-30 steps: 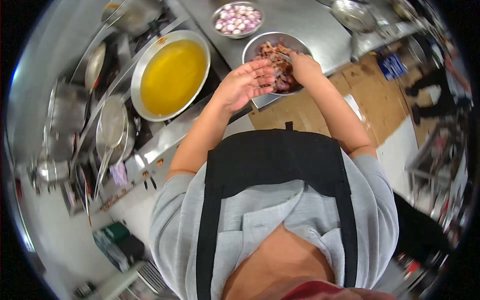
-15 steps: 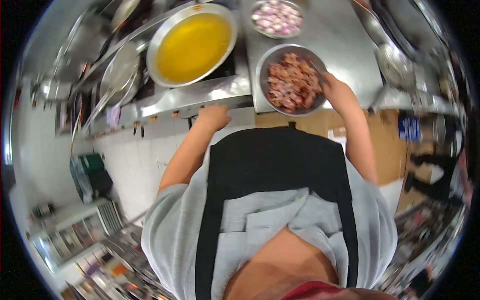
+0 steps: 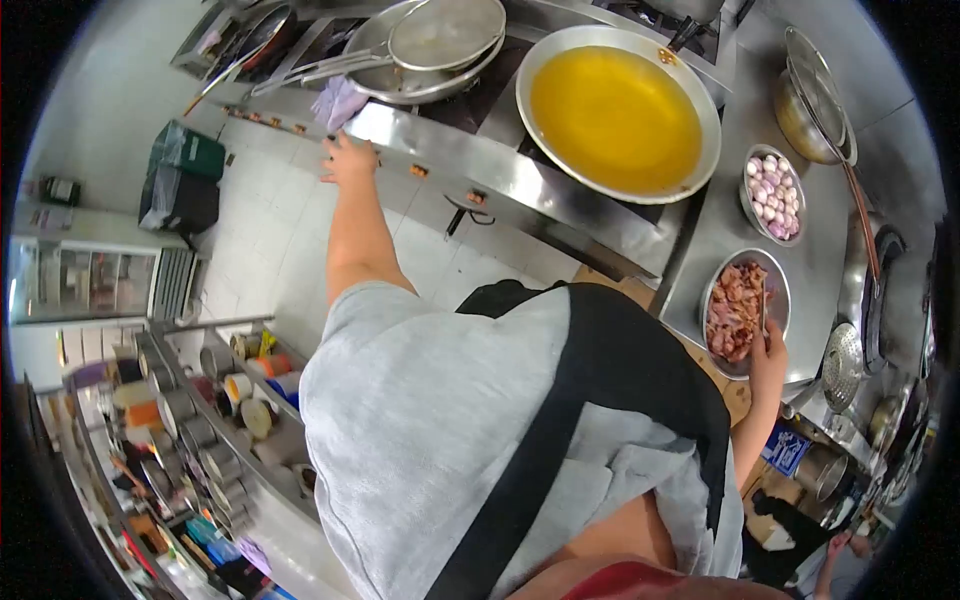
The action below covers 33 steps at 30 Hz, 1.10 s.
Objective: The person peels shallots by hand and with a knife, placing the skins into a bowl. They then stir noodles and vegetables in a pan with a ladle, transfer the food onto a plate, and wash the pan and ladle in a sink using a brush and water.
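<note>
My left hand (image 3: 350, 160) reaches out with its fingers apart at the stove's front edge, just below a crumpled lilac cloth (image 3: 338, 102). It holds nothing that I can see. My right hand (image 3: 768, 352) is closed at the near rim of a metal bowl (image 3: 785, 282) of cut raw meat (image 3: 735, 312). From its fingers a thin utensil (image 3: 765, 302) runs into the meat; the utensil's working end is hidden. A large wide pan of yellow oil (image 3: 618, 118) sits on the stove between my hands.
A bowl of peeled shallots (image 3: 774, 196) stands behind the meat on the steel counter (image 3: 815, 320). Strainers (image 3: 446, 35) rest over a pan on the stove's left. A perforated skimmer (image 3: 840, 366) lies at right. Bins (image 3: 185, 175) stand on the floor at left.
My view has turned and shifted left. My left hand has moved left along the stove front toward the lilac cloth, its fingers spreading. My right hand stays at the meat bowl.
</note>
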Motion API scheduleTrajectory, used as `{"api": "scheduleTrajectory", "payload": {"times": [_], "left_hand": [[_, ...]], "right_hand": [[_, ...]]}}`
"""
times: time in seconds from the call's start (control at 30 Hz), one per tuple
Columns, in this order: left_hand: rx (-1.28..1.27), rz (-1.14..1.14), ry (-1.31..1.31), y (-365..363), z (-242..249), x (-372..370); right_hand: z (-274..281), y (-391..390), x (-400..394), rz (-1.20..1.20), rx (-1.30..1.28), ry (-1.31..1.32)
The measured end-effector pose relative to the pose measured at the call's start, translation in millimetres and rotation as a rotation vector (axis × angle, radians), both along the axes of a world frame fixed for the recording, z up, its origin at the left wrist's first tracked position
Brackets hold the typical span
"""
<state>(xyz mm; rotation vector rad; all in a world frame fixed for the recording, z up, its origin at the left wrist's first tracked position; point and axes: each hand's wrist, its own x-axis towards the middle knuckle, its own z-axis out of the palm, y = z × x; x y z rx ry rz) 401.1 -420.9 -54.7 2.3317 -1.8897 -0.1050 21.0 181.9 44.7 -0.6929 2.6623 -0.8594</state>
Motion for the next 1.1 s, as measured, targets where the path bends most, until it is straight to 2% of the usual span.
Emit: {"api": "scheduleTrajectory", "payload": {"times": [0.07,0.1,0.17,0.2,0.23,0.27,0.3,0.33,0.37,0.43,0.47,0.5,0.63,0.7,0.73,0.8,0.87,0.93,0.97,1.07,1.1], "left_hand": [[0.025,-0.025,-0.055,-59,-14,14],[0.043,-0.056,-0.061,-90,-22,20],[-0.044,-0.237,0.131,-121,-12,19],[-0.073,-0.411,-0.189,-147,-21,25],[-0.116,-0.444,-0.15,-174,-37,29],[-0.01,-0.462,-0.272,-181,-30,20],[0.048,-0.485,-0.348,-208,-44,17],[-0.003,-0.603,-0.454,-222,-64,23],[0.023,-0.479,-0.287,-237,-84,24],[0.068,-0.708,-0.708,-277,-133,29],[0.038,-0.392,-0.43,-252,-116,20],[-0.034,-0.34,-0.385,-220,-87,6],[-0.115,-0.447,-0.356,-196,-69,9],[-0.102,-0.503,-0.064,-184,-55,13],[-0.104,-0.5,-0.075,-186,-51,14],[0.078,-0.434,-0.088,-194,-42,10],[0.012,-0.474,-0.072,-202,-62,14],[-0.209,-0.406,-0.31,-196,-70,9],[-0.216,-0.414,-0.312,-194,-70,6],[-0.114,-0.216,-0.147,-182,-74,4],[-0.115,-0.312,-0.121,-229,-116,23]], "right_hand": [[-22,7,3,-0.073,0.055,0.089],[-4,-14,24,-0.157,0.053,0.084],[4,-33,37,-0.259,0.13,0.072],[7,-39,42,-0.264,0.036,0.054],[13,-47,48,-0.287,-0.007,0.049],[23,-54,55,-0.346,0.061,0.119],[31,-60,61,-0.41,0.046,0.109],[35,-63,66,-0.462,0.028,0.101],[39,-66,68,-0.492,0.066,0.114],[42,-70,73,-0.53,0.11,0.153],[42,-71,77,-0.54,0.121,0.183],[43,-72,78,-0.545,0.123,0.186],[53,-84,87,-0.558,0.119,0.194],[54,-92,90,-0.56,0.111,0.172],[53,-93,90,-0.558,0.109,0.161],[56,-96,91,-0.549,0.107,0.163],[56,-91,94,-0.59,0.117,0.114],[47,-76,88,-0.61,0.053,0.15],[50,-74,88,-0.634,-0.011,0.092],[65,-67,91,-0.704,-0.054,0.009],[58,-57,85,-0.715,-0.115,0.004]]}}
